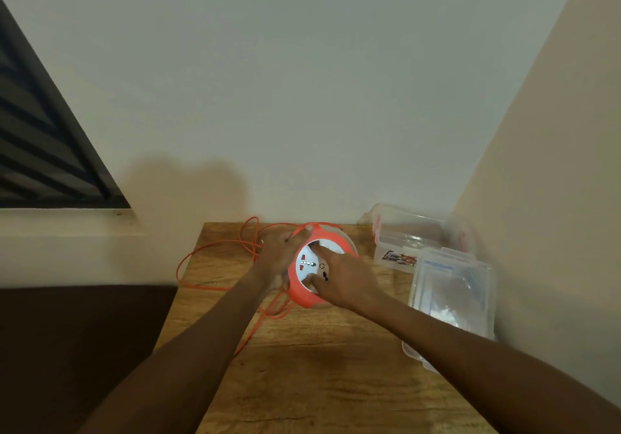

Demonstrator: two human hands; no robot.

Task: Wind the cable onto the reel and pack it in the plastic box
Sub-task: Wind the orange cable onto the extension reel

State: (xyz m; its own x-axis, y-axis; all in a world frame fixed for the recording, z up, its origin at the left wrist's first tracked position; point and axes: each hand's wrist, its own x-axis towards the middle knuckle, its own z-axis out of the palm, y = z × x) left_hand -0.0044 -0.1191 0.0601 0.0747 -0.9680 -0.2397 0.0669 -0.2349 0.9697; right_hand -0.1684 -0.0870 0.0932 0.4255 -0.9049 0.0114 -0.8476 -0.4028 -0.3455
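Note:
An orange round reel (pixel 297 294) with a white socket face is held tilted above the wooden table (pixel 319 366), face toward me. My left hand (pixel 277 259) grips its left rim, with the orange cable (pixel 205 252) running past my fingers. My right hand (pixel 342 280) lies on the white face, thumb and a finger pressed on it. Loose loops of cable trail over the table's left edge and under the reel. A clear plastic box (pixel 416 232) with red clips stands open at the back right.
A clear lid (pixel 450 299) lies in front of the box along the right wall. The table sits in a corner, walls behind and to the right. A dark brown surface (pixel 67 349) lies to the left, below a window ledge.

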